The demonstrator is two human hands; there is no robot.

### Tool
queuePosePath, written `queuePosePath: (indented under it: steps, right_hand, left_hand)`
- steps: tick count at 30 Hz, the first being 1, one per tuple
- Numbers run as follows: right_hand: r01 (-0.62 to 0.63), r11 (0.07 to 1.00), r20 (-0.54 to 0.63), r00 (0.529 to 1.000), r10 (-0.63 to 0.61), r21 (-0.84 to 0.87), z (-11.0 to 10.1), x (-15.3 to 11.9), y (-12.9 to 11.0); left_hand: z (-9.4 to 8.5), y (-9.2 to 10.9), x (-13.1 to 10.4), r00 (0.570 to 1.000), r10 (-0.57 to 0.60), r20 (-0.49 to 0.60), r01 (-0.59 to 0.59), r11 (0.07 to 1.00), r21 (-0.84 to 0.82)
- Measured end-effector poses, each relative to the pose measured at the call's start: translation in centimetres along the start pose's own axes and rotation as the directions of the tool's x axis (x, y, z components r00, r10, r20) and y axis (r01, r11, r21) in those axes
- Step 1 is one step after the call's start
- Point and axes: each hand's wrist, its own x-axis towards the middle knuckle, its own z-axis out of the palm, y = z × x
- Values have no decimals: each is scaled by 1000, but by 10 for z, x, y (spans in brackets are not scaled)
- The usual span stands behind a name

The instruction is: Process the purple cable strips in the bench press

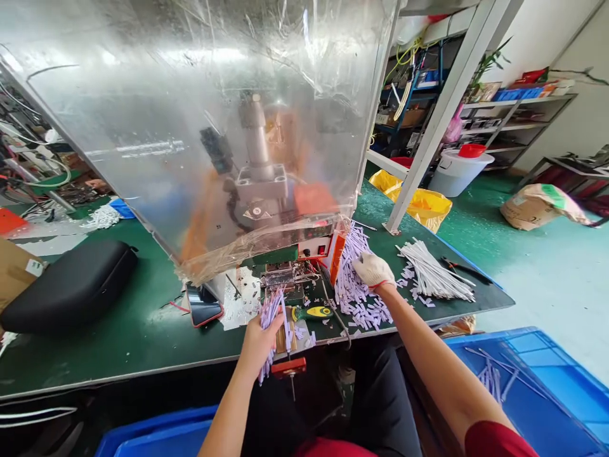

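Bare and wrapped round a bundle of thin lilac strips (269,312), my left hand (261,337) is at the front edge of the green table (162,343). My right hand (373,270), in a white glove, rests on a heap of lilac strips (352,295) to the right of the machine; its fingertips are hard to make out against the heap. Between the hands lies a yellow-green handled tool (318,312). Behind it sits a small metal fixture (280,277) under the machine.
A cloudy plastic shield (157,146) hangs over the machine. White strips (435,273) and pliers (469,269) lie at the right. A phone (204,306) and black case (71,285) are left. Blue trays (561,387) stand below the table; a red clamp (288,367) juts from its edge.
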Motion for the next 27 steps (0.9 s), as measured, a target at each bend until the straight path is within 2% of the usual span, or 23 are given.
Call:
queuePosePath:
  steps: [2, 4, 7, 8, 10, 13, 14, 16, 19, 21, 27]
  right_hand:
    - [-15, 987, -36, 999, 21, 162, -6, -13, 5]
    - [-25, 898, -32, 999, 44, 439, -14, -36, 9]
    - [-32, 598, 71, 997, -43, 801, -23, -84, 7]
    - [-47, 503, 118, 987, -110, 863, -24, -102, 2]
    - [-121, 398, 243, 931, -271, 909, -23, -135, -14]
    - [-232, 389, 409, 781, -472, 892, -10, -166, -52]
    - [-241, 400, 432, 747, -505, 885, -4, -169, -66]
    - [-242, 418, 453, 712, -537, 876, 10, -167, -93]
    - [-271, 431, 484, 700, -525, 861, 29, -157, -122]
    - [-304, 427, 501, 713, -491, 851, 38, -152, -133]
    - [-421, 348, 542, 721, -431, 838, 55, -146, -142]
  left_hand:
    - [3, 3, 5, 1000, -17, -12, 17, 999, 29]
    - [-1, 4, 6, 999, -28, -16, 29, 1000, 10]
    - [-16, 5, -1, 1000, -19, 25, 22, 994, -110]
    - [-22, 5, -5, 999, -15, 30, 19, 988, -153]
    - [-33, 5, -13, 1000, -8, 22, 13, 974, -224]
    - [-44, 2, -24, 1000, -15, -8, 12, 961, -277]
    - [-46, 0, -27, 1000, -16, -21, 9, 959, -283]
    - [-48, -3, -31, 999, -24, -44, 10, 958, -288]
    - [-50, -7, -36, 997, -49, -67, 26, 953, -301]
    - [-52, -8, -39, 994, -63, -93, 31, 951, -308]
    - [-56, -11, -43, 987, -100, -126, 56, 948, -313]
